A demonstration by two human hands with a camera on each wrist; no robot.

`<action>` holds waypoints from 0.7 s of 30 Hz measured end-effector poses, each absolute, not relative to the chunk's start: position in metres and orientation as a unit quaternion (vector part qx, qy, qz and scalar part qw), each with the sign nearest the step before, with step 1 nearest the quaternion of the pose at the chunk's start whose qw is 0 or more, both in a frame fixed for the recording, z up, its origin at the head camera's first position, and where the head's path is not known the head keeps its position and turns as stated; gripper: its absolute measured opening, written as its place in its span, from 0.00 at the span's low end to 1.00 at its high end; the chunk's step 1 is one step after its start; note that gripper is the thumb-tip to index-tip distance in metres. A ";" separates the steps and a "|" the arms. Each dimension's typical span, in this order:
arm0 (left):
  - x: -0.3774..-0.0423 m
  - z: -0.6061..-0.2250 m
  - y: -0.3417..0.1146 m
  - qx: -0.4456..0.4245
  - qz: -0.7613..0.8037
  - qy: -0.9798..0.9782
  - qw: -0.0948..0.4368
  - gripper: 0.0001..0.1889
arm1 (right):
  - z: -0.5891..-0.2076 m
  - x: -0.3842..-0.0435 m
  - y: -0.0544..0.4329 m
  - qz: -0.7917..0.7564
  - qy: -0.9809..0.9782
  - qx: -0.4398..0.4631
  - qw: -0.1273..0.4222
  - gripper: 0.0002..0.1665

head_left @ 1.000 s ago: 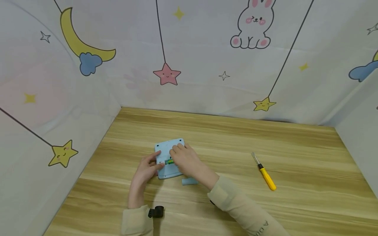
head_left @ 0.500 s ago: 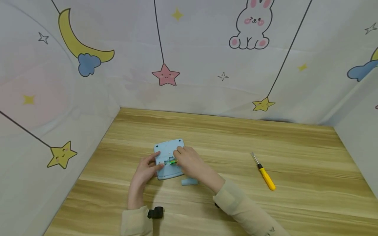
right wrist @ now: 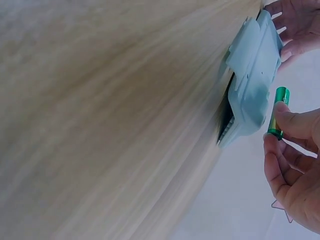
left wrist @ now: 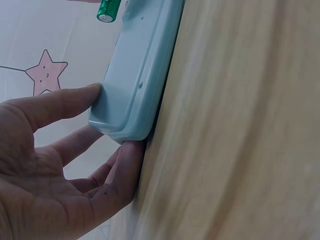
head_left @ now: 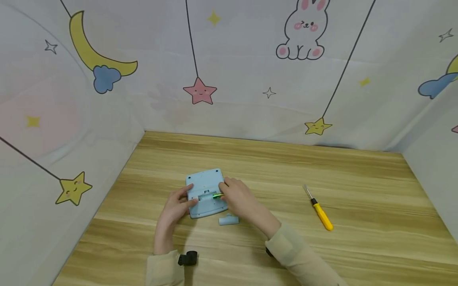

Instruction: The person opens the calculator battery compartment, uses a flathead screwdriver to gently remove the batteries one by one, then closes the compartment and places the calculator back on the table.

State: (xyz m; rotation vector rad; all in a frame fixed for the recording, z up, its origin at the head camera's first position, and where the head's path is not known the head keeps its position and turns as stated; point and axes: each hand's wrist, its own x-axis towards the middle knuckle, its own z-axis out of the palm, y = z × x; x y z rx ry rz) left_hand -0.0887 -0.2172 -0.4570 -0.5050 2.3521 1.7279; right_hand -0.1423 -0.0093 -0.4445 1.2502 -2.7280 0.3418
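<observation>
A light-blue calculator (head_left: 205,180) lies on the table with its back up and its battery compartment (head_left: 206,196) uncovered. My left hand (head_left: 177,205) grips its left edge; in the left wrist view the thumb (left wrist: 75,102) is on the back and a finger is beneath the edge. A green battery (right wrist: 280,95) is pinched between the thumb and fingers of my right hand (head_left: 240,198), above the calculator's right side. The light-blue battery cover (head_left: 228,220) lies on the table just in front of the calculator.
A screwdriver (head_left: 323,214) with a yellow handle lies to the right on the wooden table (head_left: 272,167). White cloth walls (head_left: 243,67) printed with stars, a moon and a rabbit enclose the back and sides.
My right hand has moved right with the battery, which has come out of the compartment. The left hand has kept its hold on the calculator.
</observation>
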 end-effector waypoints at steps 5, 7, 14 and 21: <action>-0.087 -0.459 -0.218 -0.170 0.582 0.790 0.088 0.32 | -0.446 -0.140 -0.006 0.125 -0.903 0.408 0.055 0.08; -0.087 -0.460 -0.218 -0.171 0.584 0.789 0.088 0.32 | -0.446 -0.138 -0.003 0.129 -0.903 0.406 0.053 0.09; -0.087 -0.462 -0.218 -0.173 0.584 0.788 0.092 0.32 | -0.448 -0.136 0.008 0.143 -0.905 0.397 0.057 0.09; -0.088 -0.461 -0.219 -0.167 0.583 0.789 0.094 0.32 | -0.452 -0.139 0.021 0.152 -0.908 0.388 0.052 0.10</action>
